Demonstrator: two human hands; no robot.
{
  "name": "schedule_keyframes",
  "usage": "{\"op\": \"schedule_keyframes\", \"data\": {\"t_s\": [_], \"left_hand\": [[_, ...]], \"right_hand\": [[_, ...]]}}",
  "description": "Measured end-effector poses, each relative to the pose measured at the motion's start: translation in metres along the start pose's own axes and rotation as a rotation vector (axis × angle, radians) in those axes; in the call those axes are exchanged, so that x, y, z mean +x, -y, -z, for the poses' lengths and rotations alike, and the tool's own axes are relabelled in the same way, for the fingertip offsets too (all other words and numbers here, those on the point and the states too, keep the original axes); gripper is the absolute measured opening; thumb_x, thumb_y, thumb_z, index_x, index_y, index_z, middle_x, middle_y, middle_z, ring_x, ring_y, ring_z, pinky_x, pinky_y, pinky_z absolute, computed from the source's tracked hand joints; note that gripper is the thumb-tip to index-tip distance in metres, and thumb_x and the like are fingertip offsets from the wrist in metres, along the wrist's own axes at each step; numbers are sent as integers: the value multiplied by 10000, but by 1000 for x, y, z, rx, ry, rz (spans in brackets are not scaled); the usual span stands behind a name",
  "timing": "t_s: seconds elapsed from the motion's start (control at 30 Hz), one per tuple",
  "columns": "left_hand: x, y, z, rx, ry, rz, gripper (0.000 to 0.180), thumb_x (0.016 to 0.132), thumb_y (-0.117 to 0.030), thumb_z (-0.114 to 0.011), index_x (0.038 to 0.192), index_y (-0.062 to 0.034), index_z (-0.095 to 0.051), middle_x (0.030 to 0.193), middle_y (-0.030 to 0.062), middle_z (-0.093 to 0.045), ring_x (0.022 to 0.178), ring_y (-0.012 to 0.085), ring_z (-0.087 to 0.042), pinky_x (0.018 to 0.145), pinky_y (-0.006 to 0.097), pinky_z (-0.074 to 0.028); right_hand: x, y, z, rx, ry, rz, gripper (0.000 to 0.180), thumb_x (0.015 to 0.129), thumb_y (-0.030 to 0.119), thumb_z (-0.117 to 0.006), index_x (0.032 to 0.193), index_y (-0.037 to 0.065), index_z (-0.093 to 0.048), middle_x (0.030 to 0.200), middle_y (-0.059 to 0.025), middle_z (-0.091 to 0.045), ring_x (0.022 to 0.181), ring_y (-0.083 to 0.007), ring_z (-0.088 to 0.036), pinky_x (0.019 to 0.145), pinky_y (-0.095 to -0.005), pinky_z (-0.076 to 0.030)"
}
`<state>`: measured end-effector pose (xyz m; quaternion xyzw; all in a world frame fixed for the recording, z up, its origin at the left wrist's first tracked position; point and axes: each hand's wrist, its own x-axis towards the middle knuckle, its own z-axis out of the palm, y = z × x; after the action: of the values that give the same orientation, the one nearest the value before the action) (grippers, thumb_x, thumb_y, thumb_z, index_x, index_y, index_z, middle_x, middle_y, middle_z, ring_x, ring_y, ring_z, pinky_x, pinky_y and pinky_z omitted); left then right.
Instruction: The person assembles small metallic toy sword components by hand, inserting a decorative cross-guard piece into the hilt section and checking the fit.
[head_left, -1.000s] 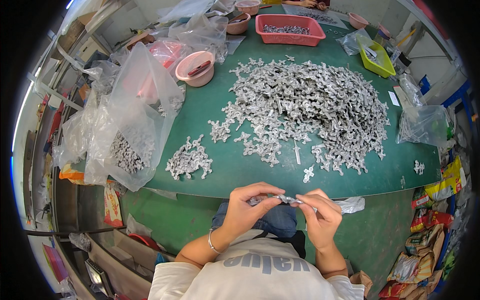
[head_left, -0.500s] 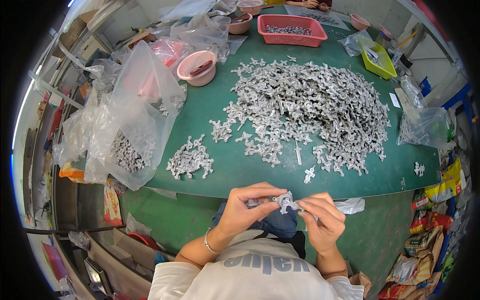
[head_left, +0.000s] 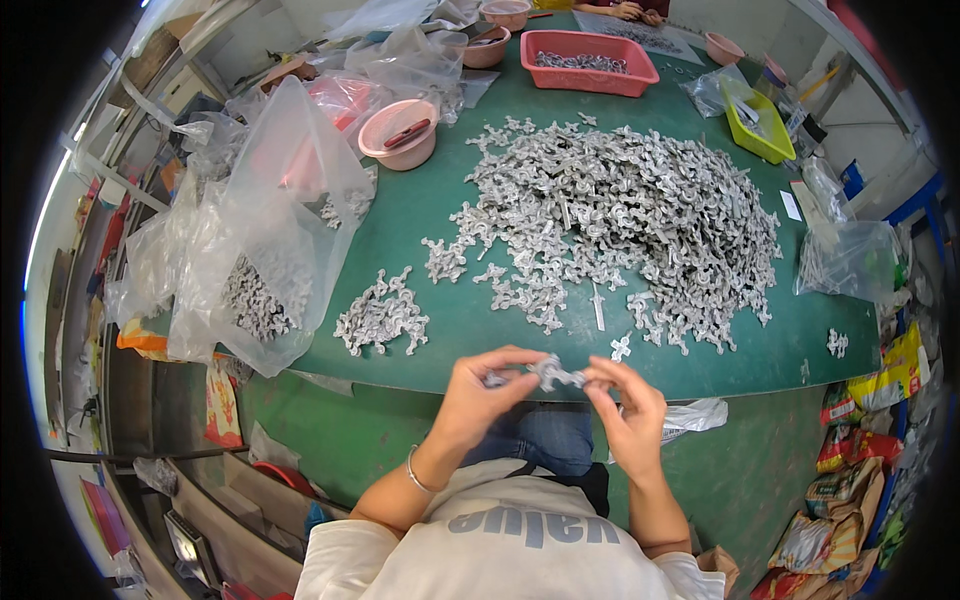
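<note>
My left hand point(head_left: 478, 398) is closed, pinching a silver-grey metal cross-shaped piece point(head_left: 550, 373) between thumb and fingers near the table's front edge. Another bit of grey metal point(head_left: 495, 380) shows within the curl of the same hand. At the other end of the piece are the thumb and fingertips of my right hand point(head_left: 632, 405), closed on its tip; the piece is slightly blurred. Beyond my hands spreads a large heap of similar metal pieces point(head_left: 620, 190). A single cross-shaped piece point(head_left: 620, 347) and a thin, long metal piece point(head_left: 598, 308) lie in front of the heap.
A smaller pile point(head_left: 382, 315) lies left on the green table point(head_left: 440, 360), beside a clear plastic bag point(head_left: 285, 220) of pieces. Farther back are a pink bowl point(head_left: 398, 135), a red tray point(head_left: 590, 75) and a yellow-green basket point(head_left: 760, 130). Another person's hands point(head_left: 630, 11) show at the far end.
Both hands have moved up and slightly left with the metal piece, toward the table edge. The piece has turned a little between my fingers.
</note>
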<state>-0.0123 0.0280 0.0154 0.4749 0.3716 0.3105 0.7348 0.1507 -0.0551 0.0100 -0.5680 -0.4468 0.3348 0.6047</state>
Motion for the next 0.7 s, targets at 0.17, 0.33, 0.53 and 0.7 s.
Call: {"op": "schedule_keyframes", "data": {"t_s": [0.17, 0.33, 0.53, 0.7], "left_hand": [[18, 23, 78, -12, -348, -80, 255, 777, -35, -636, 1026, 16, -620, 685, -38, -571, 477, -6, -357, 422, 151, -263], [26, 45, 146, 1092, -877, -548, 210, 768, -25, -612, 977, -26, -626, 822, 60, -562, 597, 138, -490, 557, 261, -422], [24, 44, 107, 948, -902, -487, 232, 750, 17, -598, 974, -41, -604, 897, 81, -504, 597, 154, -462, 565, 273, -410], [27, 40, 60, 758, -421, -450, 215, 748, 20, -611, 955, -40, -619, 810, 47, -554, 564, 93, -422, 522, 219, -365]], "right_hand": [[20, -44, -3, 147, -79, -149, 220, 778, -41, -567, 996, -29, -596, 860, -101, -637, 710, -128, -565, 669, -251, -443], [51, -94, -20, -596, -24, 116, 203, 719, 10, -632, 922, 15, -627, 820, -88, -600, 769, -240, -531, 701, -341, -405], [55, -97, -27, -863, -108, 287, 82, 701, 53, -666, 769, 34, -625, 777, -72, -589, 791, -252, -512, 686, -349, -348], [45, -76, -14, -632, -153, 218, 61, 728, 44, -656, 776, 22, -626, 694, -83, -587, 649, -205, -527, 643, -311, -371]]}}
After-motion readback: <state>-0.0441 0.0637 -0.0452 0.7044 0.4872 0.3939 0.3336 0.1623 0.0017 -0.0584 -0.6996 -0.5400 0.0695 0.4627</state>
